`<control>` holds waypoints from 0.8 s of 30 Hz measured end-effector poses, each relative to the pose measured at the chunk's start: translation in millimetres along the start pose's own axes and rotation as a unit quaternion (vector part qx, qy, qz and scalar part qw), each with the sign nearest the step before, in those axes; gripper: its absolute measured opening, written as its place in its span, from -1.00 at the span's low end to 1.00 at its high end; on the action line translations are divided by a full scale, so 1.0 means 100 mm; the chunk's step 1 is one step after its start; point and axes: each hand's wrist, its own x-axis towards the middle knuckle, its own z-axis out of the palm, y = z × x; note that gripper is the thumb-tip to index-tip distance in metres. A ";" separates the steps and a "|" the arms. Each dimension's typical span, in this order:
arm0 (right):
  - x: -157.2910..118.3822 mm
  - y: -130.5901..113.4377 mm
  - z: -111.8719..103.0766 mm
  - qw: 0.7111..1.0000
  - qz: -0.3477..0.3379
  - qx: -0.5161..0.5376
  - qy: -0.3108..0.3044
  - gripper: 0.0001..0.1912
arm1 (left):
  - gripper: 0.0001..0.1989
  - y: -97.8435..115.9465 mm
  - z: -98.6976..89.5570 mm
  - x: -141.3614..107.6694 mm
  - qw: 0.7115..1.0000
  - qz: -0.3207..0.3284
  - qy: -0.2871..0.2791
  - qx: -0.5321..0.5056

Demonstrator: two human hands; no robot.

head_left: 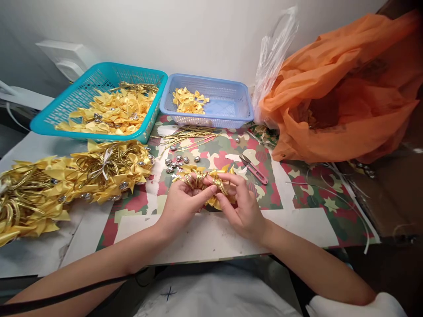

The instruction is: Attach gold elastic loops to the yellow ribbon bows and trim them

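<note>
Between my two hands is a bunch of yellow ribbon bows (211,201) with looped gold cords. My left hand (185,200) is closed around the left part of the gold loops, its thumb reaching toward the middle. From the other side my right hand (243,204) pinches the right-hand loops with thumb and fingers. Yellow petals stick out behind and below the fingers, which hide part of the bunch. Several small silver bells (178,159) lie on the camouflage-patterned sheet just beyond my left hand. Pink-handled snips (254,169) rest beyond my right hand.
A teal basket (42,122) holds yellow bows with bells, and a blue basket (228,105) holds plain ones. Loose gold cords (188,137) lie before them. Tied bow bunches (105,169) are at left. An orange bag (307,145) stands at right, near white straps (358,220).
</note>
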 end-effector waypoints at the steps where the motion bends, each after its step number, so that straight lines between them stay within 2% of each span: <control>1: -0.01 0.00 0.00 0.999 0.020 0.026 -0.001 -0.56 | -0.69 0.00 0.00 0.00 1.000 0.000 0.001 0.000; 6: 0.00 0.00 0.01 0.983 0.085 0.151 0.066 -0.67 | -0.68 0.00 0.01 0.00 1.000 0.013 -0.010 -0.022; 11: 0.04 -0.02 0.02 0.959 0.131 0.238 0.081 -0.69 | -0.68 0.01 0.03 -0.01 0.999 0.022 -0.019 -0.031; 19: 0.04 -0.03 -0.01 0.962 0.143 0.193 0.132 -0.72 | -0.70 0.00 0.03 0.00 0.999 0.018 -0.005 -0.042; 24: 0.04 -0.04 -0.02 0.971 0.122 0.167 0.118 -0.71 | -0.84 0.02 0.05 -0.01 0.995 0.079 -0.039 -0.048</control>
